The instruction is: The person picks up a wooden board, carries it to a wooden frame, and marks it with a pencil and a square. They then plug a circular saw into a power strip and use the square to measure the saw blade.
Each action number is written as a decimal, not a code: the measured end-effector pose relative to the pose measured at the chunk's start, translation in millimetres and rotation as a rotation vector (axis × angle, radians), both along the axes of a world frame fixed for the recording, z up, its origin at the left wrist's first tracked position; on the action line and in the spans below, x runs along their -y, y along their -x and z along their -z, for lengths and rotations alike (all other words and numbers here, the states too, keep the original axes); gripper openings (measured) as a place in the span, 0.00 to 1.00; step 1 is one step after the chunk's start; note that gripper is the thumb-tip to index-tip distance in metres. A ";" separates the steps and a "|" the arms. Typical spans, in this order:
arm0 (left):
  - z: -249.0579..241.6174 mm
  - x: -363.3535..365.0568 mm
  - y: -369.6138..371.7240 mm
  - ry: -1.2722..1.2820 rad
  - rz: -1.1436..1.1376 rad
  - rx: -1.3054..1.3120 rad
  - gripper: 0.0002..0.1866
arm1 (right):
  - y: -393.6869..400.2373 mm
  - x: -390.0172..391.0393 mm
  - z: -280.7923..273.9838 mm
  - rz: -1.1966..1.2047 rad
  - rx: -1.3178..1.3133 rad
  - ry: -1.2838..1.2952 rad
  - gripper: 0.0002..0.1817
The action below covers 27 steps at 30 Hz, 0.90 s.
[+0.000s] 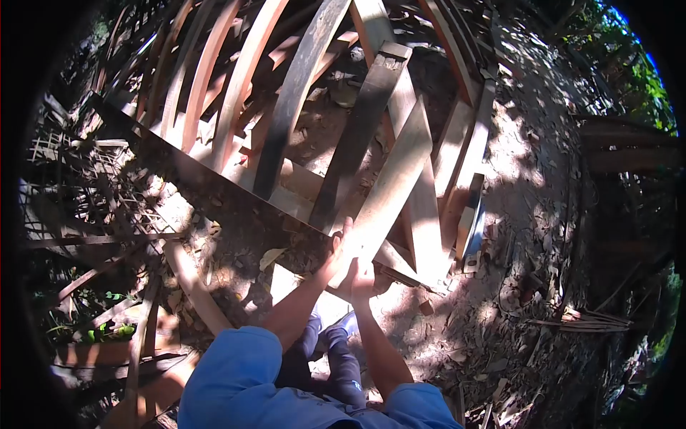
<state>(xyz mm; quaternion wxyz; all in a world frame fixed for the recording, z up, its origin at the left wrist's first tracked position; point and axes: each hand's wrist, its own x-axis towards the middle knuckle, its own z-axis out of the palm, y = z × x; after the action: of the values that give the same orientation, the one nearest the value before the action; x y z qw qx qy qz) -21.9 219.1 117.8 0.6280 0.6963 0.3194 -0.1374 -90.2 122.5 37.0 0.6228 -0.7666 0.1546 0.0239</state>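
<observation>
Two bare hands meet at the near end of a pale wooden plank [391,187], which slants up and away from the person over a heap of other boards. The left hand [337,256] lies along the plank's left edge with fingers stretched up its face, wrapped partly around it; the right hand [361,277] is cupped under and around the very end, so both are closed on the same board, seemingly to carry its weight at the one end while the far end leans on the stack. That far end rests against a darker grey plank [357,136] just beside it, and the two cross a long shadowed beam [214,187] that runs diagonally from upper left to lower right and props up much of the pile. To the left, several curved reddish ribs [214,79] fan out side by side, also leaning on that beam. Further right, shorter offcuts [461,161] stand near a bluish strip [474,230]. Below the hands show blue sleeves [229,379], dark trousers and a light shoe [349,323] on bare earth littered with dry leaves [529,214]. Split bamboo scraps [93,214] lie well apart, at the left.
</observation>
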 end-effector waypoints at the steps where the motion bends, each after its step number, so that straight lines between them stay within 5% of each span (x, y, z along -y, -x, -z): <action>1: 0.4 0.5 -12.8 0.008 -0.036 0.024 0.48 | -13.1 -4.2 16.3 0.012 0.035 -0.007 0.20; 3: 6.2 -3.1 -38.6 0.014 -0.094 0.063 0.49 | -42.2 -13.6 17.4 0.075 0.128 -0.247 0.20; 13: 130.0 -53.1 -106.4 -0.105 0.002 0.012 0.54 | -98.5 -43.9 69.4 0.047 0.104 -0.100 0.19; 19: 160.3 -57.0 -111.9 -0.074 -0.127 0.288 0.53 | -123.4 -58.3 148.1 0.057 0.228 -0.131 0.19; 27: 205.1 -69.1 -115.2 -0.278 -0.111 0.561 0.48 | -134.4 -61.9 168.4 0.001 0.333 -0.127 0.21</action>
<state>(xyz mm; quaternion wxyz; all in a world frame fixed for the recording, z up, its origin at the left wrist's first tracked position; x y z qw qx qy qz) 93.2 288.2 -87.2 0.5968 0.7678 0.1869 0.1392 44.2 184.4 -131.4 0.6869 -0.7190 0.0479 -0.0943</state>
